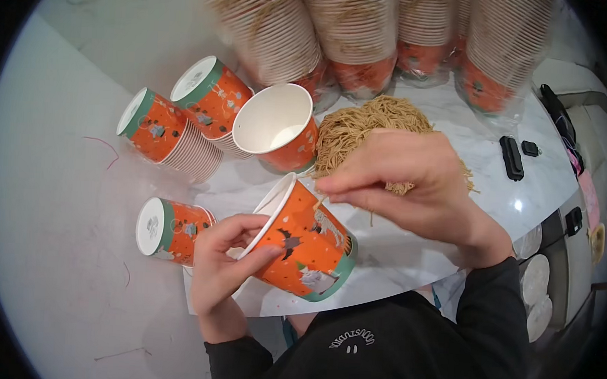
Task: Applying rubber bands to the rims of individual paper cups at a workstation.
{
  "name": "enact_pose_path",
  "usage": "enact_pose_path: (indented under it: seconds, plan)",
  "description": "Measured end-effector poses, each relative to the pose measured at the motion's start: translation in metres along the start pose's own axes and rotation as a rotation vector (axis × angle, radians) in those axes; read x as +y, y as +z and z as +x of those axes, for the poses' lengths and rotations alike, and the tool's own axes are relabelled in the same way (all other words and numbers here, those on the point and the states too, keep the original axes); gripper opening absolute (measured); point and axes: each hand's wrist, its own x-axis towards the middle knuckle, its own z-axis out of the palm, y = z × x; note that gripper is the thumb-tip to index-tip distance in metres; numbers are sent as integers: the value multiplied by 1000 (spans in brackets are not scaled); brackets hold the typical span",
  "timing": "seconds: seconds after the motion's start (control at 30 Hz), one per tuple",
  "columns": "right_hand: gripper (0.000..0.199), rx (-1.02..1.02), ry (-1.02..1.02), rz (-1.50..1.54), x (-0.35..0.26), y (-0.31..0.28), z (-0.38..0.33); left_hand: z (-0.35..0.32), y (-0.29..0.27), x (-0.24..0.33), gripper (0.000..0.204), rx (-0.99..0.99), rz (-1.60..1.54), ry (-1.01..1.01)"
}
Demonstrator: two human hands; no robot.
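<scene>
My left hand (225, 264) grips an orange paper cup (297, 251) with a green base band and printed figures. The cup is tilted, its white rim up and to the left, the thumb on the outer wall and the fingers at the rim. My right hand (417, 185) is closed in a pinch just beside that rim, with a short tan string (318, 203) showing below the fingertips. Behind the right hand lies a heap of tan strings (355, 127), partly hidden by it. Another open cup (295, 148) of the same print stands just beyond the held one.
Nested cup stacks (182, 142) lie on their sides at the left, with another stack (185, 228) nearer me. Tall wrapped cup stacks (353, 27) line the back of the marbled table (430, 258). Small black devices (511, 158) lie at the right.
</scene>
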Motion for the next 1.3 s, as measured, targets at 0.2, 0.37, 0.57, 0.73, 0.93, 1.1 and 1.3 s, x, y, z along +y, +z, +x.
enact_pose_path:
  seconds: [0.2,0.37,0.57,0.73,0.93,1.1,1.3]
  plan:
    - [13,4,-108,-225,5,22,-6,33,16,-4,40,-92,-389,-6]
    - [15,48,-47,-295,7,20,-4,53,20,0,43,-129,-493,94]
    - [18,60,-137,-448,18,17,0,64,21,-6,46,-178,-548,81]
    - [18,41,-88,-452,20,17,2,69,19,-13,47,-200,-576,55]
    - [18,27,-122,-464,28,22,5,68,17,-14,48,-192,-552,70]
    - [16,-11,-146,-501,31,22,3,69,17,-15,46,-205,-545,55]
    - [16,-4,-148,-520,37,27,1,84,5,-21,41,-335,-872,-123]
